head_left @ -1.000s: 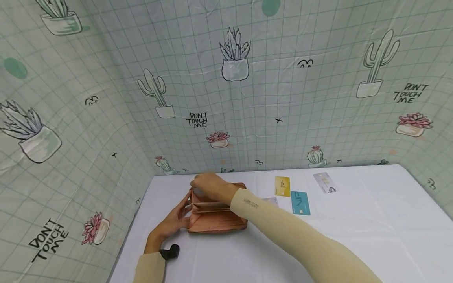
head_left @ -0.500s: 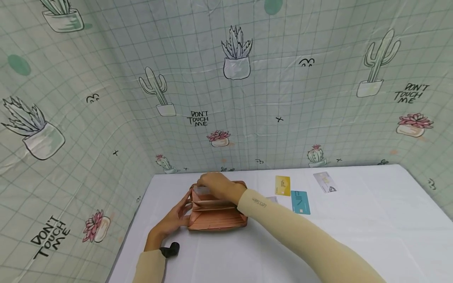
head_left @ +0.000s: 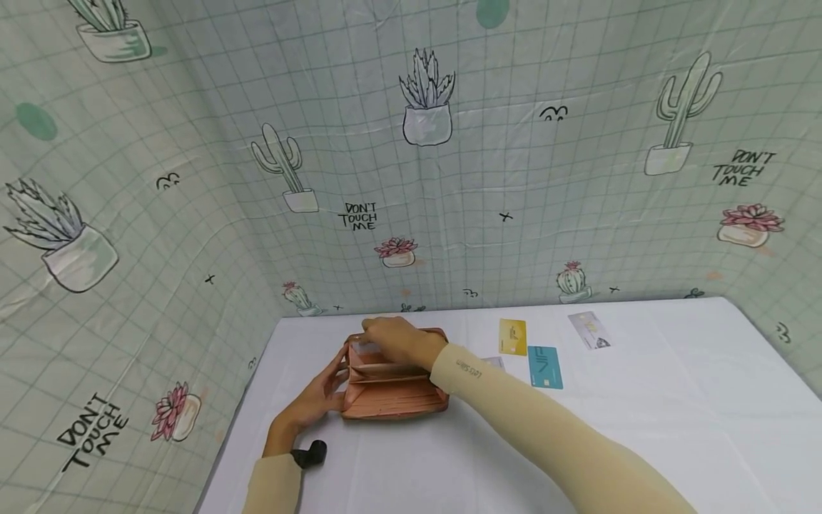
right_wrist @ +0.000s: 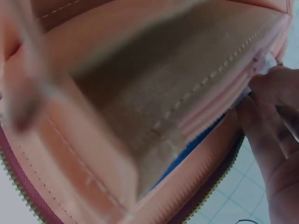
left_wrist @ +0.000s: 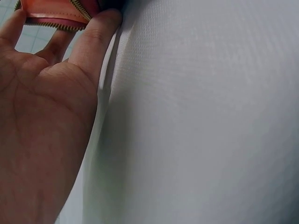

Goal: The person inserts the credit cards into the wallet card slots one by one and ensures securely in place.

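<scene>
An orange-pink zip-around wallet (head_left: 394, 403) lies unfolded on the table, its inner pockets spread apart. My left hand (head_left: 315, 400) holds its left side; the left wrist view has that thumb and the fingers about the zipped edge of the wallet (left_wrist: 51, 14). Over the far half, my right hand (head_left: 398, 339) pinches a pale card at the card slots. Only a small whitish piece of this card (right_wrist: 268, 63) shows by the thumb in the right wrist view. A blue edge (right_wrist: 191, 147) peeks out of a slot beneath.
Right of the wallet lie a yellow card (head_left: 512, 337), a teal VIP card (head_left: 545, 368) and a silver card (head_left: 589, 330). Another pale card (head_left: 494, 363) is partly behind the right sleeve. A cactus-print cloth (head_left: 475, 178) hangs behind the white table (head_left: 642, 407).
My right hand has shifted slightly right and nearer over the far slots of the wallet. The left hand keeps its hold, and the loose cards have not moved.
</scene>
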{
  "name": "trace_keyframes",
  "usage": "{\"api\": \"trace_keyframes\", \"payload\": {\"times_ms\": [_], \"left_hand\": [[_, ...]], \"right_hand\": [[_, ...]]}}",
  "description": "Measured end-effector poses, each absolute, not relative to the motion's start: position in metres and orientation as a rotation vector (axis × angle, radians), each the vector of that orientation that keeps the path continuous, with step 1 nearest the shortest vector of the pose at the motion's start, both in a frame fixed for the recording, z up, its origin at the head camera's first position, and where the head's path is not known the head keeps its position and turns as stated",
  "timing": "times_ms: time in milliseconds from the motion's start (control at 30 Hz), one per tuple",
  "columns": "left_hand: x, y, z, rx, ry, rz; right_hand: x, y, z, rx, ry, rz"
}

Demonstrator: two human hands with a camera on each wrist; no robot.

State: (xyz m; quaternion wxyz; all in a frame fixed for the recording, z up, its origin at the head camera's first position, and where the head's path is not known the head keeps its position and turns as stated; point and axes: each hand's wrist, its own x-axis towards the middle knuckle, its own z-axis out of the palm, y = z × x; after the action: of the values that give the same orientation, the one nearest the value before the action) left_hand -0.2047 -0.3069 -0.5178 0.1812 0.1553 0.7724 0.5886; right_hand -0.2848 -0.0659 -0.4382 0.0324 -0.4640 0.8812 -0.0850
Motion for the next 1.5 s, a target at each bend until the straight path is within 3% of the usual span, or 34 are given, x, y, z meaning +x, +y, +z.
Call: {"api": "trace_keyframes", "payload": {"times_ms": [367, 667, 1033, 1500], "left_hand": [[-0.204, -0.305, -0.516, 0.379, 2.17, 1.67], [-0.202, -0.306, -0.519, 0.394, 2.183, 1.659], [-0.205, -0.305, -0.519, 0.398, 2.198, 1.667], [-0.204, -0.304, -0.52, 0.356, 2.163, 1.671]], "right_hand": [[-0.277, -0.067, -0.436, -1.497, 2.706, -0.011], [-0.275, -0.044, -0.433, -1.356, 2.613, -0.542], [-0.271, 0.037, -0.428, -1.22, 2.715, -1.005], [-0.223, 0.134, -0.467, -0.927, 2.801, -1.255]]}}
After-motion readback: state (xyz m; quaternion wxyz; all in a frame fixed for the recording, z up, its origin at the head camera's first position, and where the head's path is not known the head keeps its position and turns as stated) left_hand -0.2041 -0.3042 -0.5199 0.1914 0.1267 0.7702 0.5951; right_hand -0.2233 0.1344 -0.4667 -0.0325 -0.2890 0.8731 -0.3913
